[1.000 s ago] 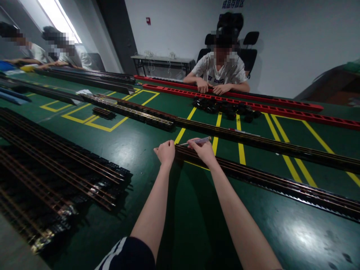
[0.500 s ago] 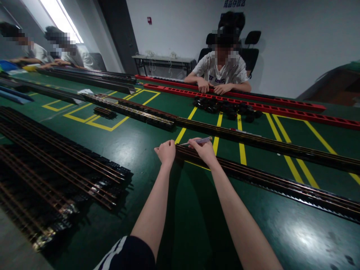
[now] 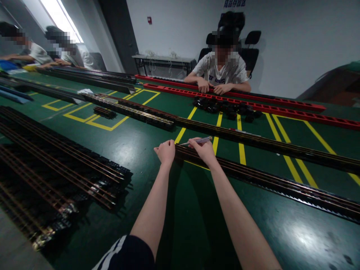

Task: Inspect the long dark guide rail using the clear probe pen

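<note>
A person (image 3: 222,71) faces 2 red rails (image 3: 295,114) and black parts (image 3: 225,108).

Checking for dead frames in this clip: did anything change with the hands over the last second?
Nothing visibly changed. The left hand is curled at the end of the long dark rail with copper strips, as before. The right hand keeps its grip on the slim silver pen-like tool over that rail. The person across the table has not moved either.
</note>
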The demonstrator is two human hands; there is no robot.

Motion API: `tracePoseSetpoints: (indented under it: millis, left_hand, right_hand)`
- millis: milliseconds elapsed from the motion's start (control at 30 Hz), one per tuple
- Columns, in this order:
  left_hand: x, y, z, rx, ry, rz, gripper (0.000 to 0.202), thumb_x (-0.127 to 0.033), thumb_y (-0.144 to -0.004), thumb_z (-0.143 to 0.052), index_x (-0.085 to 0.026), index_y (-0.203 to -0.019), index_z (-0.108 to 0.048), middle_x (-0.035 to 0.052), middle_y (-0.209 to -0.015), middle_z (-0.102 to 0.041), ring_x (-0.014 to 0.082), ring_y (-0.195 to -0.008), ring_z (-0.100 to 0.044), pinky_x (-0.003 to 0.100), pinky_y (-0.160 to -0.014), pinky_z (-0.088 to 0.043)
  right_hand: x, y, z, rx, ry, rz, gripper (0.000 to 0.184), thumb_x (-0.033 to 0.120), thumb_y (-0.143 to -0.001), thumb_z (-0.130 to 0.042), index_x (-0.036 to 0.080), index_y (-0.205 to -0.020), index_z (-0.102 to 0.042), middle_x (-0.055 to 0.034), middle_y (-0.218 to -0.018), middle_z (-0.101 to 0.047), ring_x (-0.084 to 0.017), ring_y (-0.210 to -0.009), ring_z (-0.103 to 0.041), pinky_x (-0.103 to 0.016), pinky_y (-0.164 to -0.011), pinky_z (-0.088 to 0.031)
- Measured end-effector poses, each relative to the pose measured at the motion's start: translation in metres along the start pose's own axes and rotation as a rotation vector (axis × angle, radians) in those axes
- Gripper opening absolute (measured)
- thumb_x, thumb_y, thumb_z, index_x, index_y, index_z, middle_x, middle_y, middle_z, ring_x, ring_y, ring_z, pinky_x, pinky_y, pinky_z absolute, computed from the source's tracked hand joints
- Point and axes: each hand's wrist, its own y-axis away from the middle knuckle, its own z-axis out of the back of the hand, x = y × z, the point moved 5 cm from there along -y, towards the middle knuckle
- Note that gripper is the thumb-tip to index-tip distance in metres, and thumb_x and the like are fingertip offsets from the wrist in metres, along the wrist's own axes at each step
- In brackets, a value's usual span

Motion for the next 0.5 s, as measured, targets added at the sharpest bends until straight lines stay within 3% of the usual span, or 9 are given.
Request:
tracePoseSetpoints:
  millis: [500]
  left_hand:
    - [-0.0004,0.0011,0.0011,-0.012,0.03,-0.008,0.041,-0.029,-0.087,-0.03,-0.021,-0.07,-0.067,0.0091,-0.088,-0.072,0.0247,-0.088,-0.062,0.039,-0.088,-0.034]
  right_hand:
    - [0.0041,0.0018,0.001,0.003,0.028,-0.001,0.025,0.04,-0.08,-0.057,0.018,-0.073,-0.068,-0.0043,-0.07,-0.07,-0.018,-0.07,-0.066,-0.03,-0.069,-0.049]
